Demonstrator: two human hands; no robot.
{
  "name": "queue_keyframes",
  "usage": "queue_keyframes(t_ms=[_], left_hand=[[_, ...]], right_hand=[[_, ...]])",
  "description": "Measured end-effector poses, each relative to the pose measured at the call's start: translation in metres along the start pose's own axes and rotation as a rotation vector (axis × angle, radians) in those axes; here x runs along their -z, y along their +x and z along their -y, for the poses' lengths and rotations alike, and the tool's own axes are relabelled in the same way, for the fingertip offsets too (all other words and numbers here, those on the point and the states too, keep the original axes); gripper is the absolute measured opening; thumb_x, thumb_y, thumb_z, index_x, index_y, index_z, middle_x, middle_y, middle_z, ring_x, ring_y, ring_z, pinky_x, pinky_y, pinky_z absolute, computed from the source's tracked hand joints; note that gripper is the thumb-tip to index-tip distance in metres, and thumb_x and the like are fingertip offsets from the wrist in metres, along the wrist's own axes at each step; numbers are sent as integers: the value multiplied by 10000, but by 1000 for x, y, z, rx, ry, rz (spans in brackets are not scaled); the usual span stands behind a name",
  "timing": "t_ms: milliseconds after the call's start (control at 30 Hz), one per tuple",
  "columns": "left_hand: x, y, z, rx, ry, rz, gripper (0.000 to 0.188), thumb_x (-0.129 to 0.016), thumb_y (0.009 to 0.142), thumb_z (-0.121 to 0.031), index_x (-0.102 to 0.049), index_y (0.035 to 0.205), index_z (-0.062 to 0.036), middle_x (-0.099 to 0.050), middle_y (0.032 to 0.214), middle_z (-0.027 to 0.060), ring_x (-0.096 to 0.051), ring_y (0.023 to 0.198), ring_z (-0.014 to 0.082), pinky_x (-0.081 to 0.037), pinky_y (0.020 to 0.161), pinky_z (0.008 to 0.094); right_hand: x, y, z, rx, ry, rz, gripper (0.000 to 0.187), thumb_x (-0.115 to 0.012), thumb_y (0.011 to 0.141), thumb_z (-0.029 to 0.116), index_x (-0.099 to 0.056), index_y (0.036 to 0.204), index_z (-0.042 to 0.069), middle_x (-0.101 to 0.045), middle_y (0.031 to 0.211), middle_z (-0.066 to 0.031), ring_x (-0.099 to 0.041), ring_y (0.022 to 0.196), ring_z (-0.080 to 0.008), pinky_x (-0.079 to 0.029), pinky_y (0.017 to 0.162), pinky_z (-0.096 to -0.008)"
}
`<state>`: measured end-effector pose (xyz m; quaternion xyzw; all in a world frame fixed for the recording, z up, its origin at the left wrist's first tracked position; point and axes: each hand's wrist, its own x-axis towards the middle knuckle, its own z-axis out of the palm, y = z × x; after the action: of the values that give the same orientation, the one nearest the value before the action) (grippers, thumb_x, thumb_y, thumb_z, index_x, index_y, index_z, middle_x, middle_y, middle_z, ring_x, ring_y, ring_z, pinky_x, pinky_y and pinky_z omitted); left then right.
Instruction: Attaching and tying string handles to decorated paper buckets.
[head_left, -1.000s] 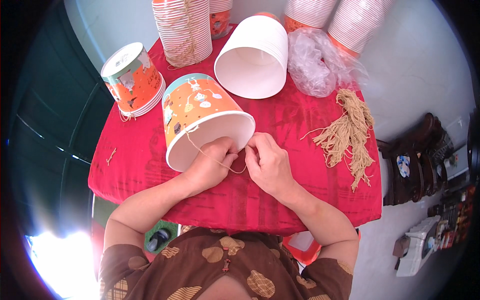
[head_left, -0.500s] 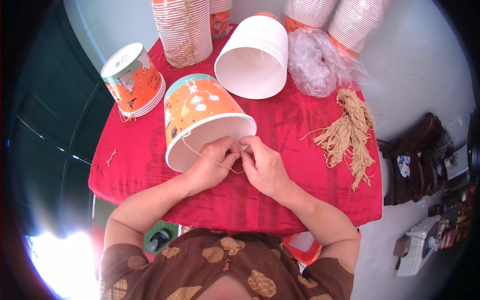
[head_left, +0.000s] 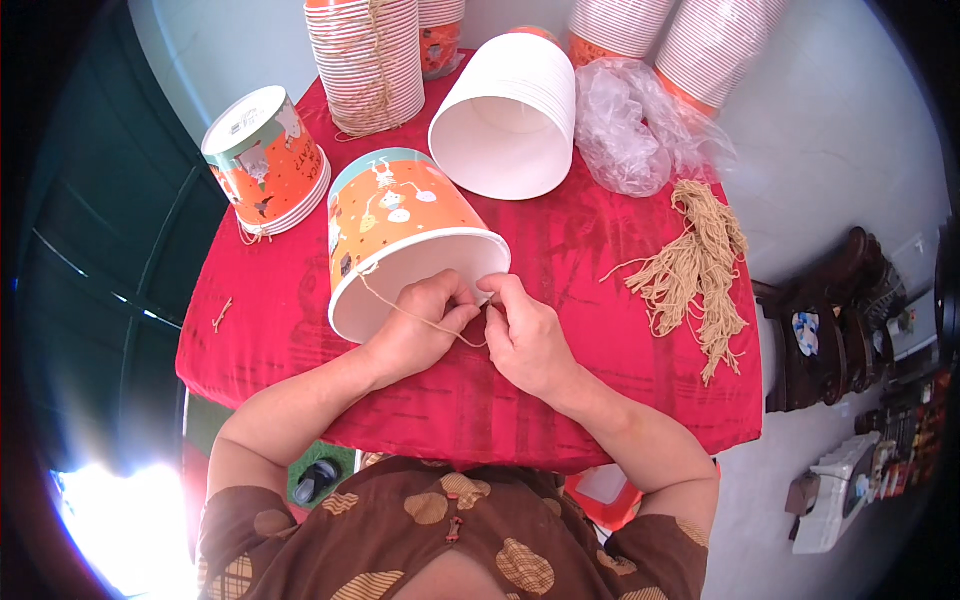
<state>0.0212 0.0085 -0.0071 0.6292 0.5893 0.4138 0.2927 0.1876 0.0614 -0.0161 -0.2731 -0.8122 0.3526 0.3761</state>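
Note:
An orange paper bucket (head_left: 410,205) with a teal band and cartoon figures lies tilted on its side, its white mouth toward me. From its rim a tan string (head_left: 398,305) runs over my left hand and loops to my fingers. My left hand (head_left: 428,318) is closed in a pinch at the bucket's mouth, thumb against fingers. My right hand (head_left: 525,335) pinches close beside it, at the right edge of the rim. The string's end goes in between the fingertips, where the fingers themselves hide it.
A red cloth (head_left: 600,400) covers the table. White stacked buckets (head_left: 505,150) lie behind, with clear plastic wrap (head_left: 625,130) beside them. A tan string bundle (head_left: 705,270) lies right. Upside-down orange buckets (head_left: 265,170) stand left; a tall bucket stack (head_left: 365,70) stands at the back.
Almost nothing differs. The right fingers have shifted slightly at the rim, while the bucket and string stay nearly in place.

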Motion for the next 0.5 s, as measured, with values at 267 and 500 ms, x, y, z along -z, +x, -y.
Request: queue_keyframes(t_ms=[267, 500], left_hand=[[1, 0, -1, 35, 8, -2, 114, -648, 874, -58, -552, 868, 2, -633, 788, 137, -634, 744, 264, -495, 657, 371], [-4, 0, 7, 80, -15, -47, 107, -609, 904, -69, -546, 875, 13, -632, 791, 153, -629, 735, 273, -491, 653, 377]], right_hand=[[0, 0, -2, -20, -45, 51, 181, -544, 876, 13, -514, 1053, 1, -635, 768, -236, -654, 724, -420, -522, 618, -491], [0, 0, -5, 54, -223, 79, 70, -584, 843, 56, -543, 894, 33, -628, 696, -186, -641, 634, -382, -499, 540, -486]])
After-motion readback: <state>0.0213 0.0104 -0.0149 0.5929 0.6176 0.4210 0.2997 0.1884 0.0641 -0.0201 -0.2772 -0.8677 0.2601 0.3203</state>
